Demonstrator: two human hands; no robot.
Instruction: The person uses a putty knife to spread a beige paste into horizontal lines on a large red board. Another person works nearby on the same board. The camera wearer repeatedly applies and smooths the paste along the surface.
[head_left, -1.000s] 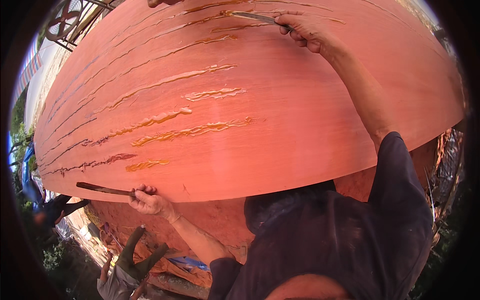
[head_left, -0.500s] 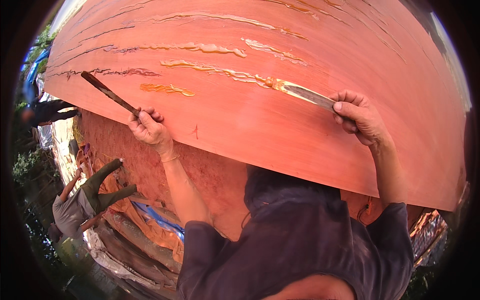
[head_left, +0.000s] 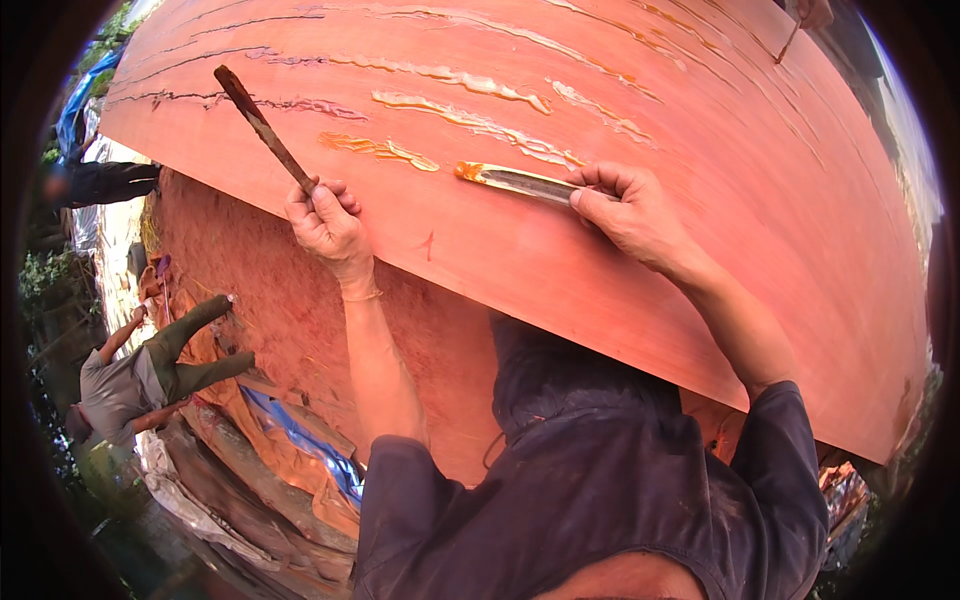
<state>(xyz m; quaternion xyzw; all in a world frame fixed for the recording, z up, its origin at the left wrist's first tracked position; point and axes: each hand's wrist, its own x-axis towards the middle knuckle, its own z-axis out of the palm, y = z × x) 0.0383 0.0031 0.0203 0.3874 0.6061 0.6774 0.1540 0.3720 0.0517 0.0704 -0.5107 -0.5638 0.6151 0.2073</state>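
Your right hand (head_left: pixel 632 215) is gripping the flat spatula (head_left: pixel 520 183) between thumb and fingers, its orange-smeared tip pointing toward the short orange streak (head_left: pixel 380 150) from just right of it; your left hand (head_left: pixel 335 232) is gripping the dark stick (head_left: pixel 262 128), left of that streak. For smooth spreading, you are probably wanting a low blade and even pressure.

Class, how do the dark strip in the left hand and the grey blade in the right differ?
The dark strip is brownish; the grey blade has pale edges. The dark strip slants steeply; the grey blade is nearer level. The grey blade's tip bears orange paste; the dark strip's looks dark. Both are long and narrow.
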